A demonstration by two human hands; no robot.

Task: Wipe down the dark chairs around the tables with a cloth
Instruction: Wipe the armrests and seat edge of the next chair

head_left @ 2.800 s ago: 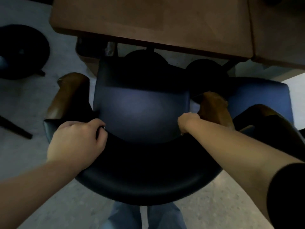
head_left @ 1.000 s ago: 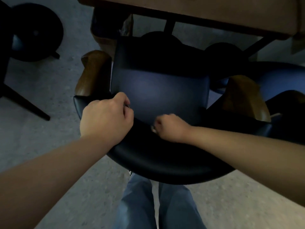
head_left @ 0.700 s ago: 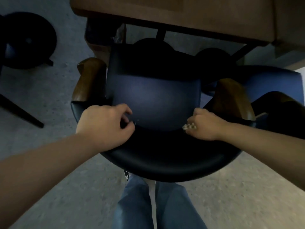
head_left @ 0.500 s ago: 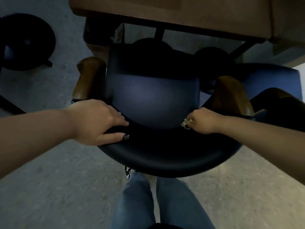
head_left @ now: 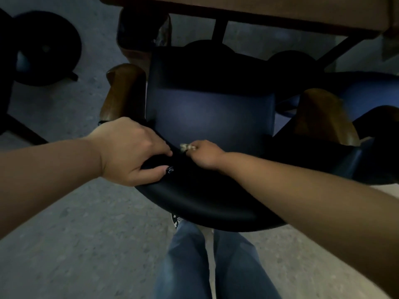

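A dark blue chair with wooden armrests stands below me, tucked under a brown table. Its curved backrest is nearest to me. My left hand grips the backrest's top edge on the left, thumb on the outer face and fingers over the inner side. My right hand is curled round a small pale cloth, which peeks out by the fingers and presses on the backrest's inner edge just right of my left hand.
A second blue chair stands close on the right, its wooden armrest beside this one. A black round stool base sits on the grey floor at the far left. My jeans-clad legs stand right behind the backrest.
My right hand with the cloth has slid left along the backrest's inner edge, from near the right armrest to beside my left hand. My left hand kept its grip on the backrest.
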